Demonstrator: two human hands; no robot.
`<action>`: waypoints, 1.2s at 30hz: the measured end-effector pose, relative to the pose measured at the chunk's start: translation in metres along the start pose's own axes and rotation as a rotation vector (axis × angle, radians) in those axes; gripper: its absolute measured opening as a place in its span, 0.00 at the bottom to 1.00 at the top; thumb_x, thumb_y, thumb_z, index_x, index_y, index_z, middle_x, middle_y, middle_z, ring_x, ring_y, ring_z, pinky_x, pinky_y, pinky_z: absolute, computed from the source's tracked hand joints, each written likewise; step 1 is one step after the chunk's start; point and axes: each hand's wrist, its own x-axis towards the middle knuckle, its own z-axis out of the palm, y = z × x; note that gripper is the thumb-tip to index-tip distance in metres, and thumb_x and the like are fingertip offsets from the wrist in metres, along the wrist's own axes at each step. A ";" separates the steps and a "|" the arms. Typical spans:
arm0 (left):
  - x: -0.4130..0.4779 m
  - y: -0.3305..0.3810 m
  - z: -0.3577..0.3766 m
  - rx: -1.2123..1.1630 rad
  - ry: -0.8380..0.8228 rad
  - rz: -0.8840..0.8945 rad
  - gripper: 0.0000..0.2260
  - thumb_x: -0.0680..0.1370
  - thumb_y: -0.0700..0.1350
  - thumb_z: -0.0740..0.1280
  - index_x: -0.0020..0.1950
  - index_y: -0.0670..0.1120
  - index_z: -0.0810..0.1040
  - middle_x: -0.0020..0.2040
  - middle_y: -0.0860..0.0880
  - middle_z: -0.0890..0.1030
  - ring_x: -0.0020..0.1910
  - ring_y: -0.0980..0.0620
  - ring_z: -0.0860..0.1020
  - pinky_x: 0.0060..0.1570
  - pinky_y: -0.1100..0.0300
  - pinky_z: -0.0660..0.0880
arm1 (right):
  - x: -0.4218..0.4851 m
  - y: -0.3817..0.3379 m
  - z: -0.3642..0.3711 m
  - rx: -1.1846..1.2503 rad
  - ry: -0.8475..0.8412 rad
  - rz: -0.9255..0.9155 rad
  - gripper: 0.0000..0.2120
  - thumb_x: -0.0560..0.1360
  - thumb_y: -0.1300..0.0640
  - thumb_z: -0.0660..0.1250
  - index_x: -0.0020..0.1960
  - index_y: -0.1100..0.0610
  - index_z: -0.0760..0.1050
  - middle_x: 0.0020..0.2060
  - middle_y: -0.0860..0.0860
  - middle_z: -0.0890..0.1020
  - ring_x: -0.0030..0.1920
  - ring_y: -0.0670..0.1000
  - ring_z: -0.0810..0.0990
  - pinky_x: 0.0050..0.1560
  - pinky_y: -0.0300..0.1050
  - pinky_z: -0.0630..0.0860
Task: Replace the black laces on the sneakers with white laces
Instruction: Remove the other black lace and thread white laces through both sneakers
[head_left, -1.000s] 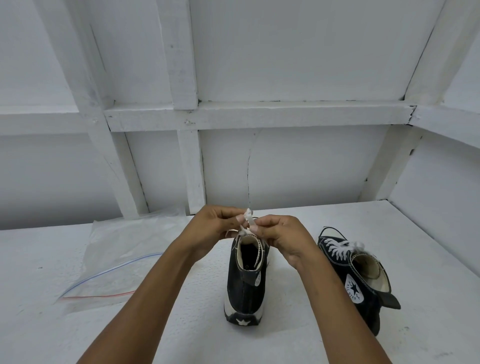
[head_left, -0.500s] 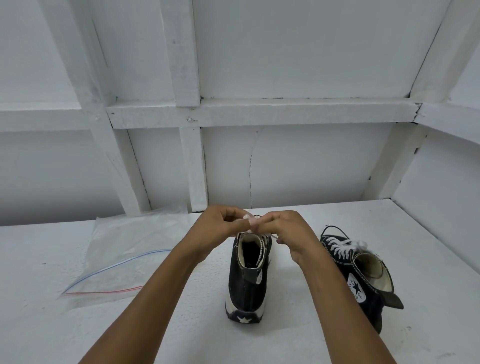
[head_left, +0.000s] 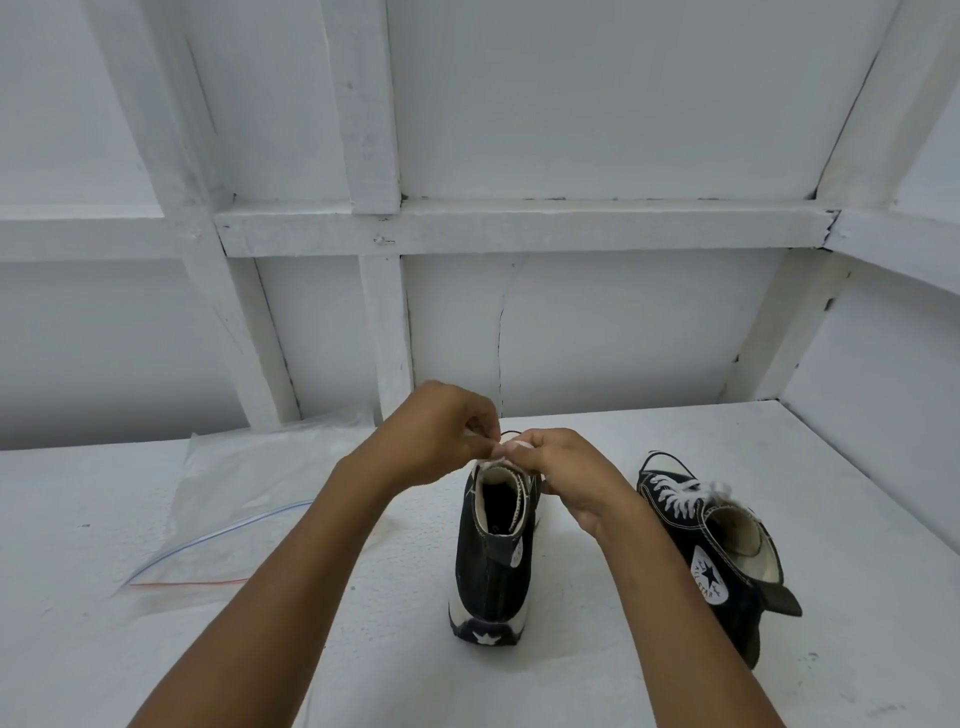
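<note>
Centre frame, both hands meet just above the collar of the upright sneaker (head_left: 493, 561), its heel toward the camera. The left hand (head_left: 447, 431) and right hand (head_left: 566, 478) each pinch the white lace (head_left: 511, 448) in curled fingertips, knuckles nearly touching, hiding the eyelets. Two sneakers in all: the second sneaker (head_left: 711, 551) sits angled at lower right, white-laced. One clear zip bag (head_left: 234, 493) lies flat at left on the white table (head_left: 857, 519).

Left hand (head_left: 447, 431) has risen slightly above right hand (head_left: 566, 478); the lace (head_left: 511, 448) loop is now tucked between their fingertips.
</note>
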 end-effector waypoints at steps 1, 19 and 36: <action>0.000 0.002 0.002 0.079 0.030 0.049 0.03 0.75 0.45 0.74 0.46 0.46 0.84 0.43 0.52 0.84 0.44 0.53 0.81 0.44 0.60 0.76 | 0.000 -0.001 0.000 0.005 0.010 0.004 0.11 0.79 0.54 0.65 0.41 0.55 0.81 0.40 0.51 0.84 0.43 0.48 0.78 0.48 0.44 0.71; -0.006 -0.009 0.032 0.536 0.338 0.659 0.08 0.71 0.34 0.71 0.40 0.42 0.73 0.35 0.45 0.74 0.34 0.47 0.70 0.33 0.57 0.63 | 0.004 -0.006 0.010 -0.125 0.187 0.034 0.16 0.77 0.53 0.61 0.32 0.57 0.65 0.29 0.52 0.69 0.33 0.51 0.65 0.39 0.47 0.63; -0.021 -0.011 0.035 0.559 0.521 0.582 0.11 0.81 0.43 0.61 0.42 0.43 0.79 0.46 0.46 0.80 0.47 0.45 0.77 0.51 0.52 0.68 | 0.005 -0.008 -0.004 0.247 0.097 0.175 0.05 0.74 0.63 0.69 0.39 0.60 0.78 0.31 0.51 0.80 0.31 0.48 0.76 0.32 0.39 0.69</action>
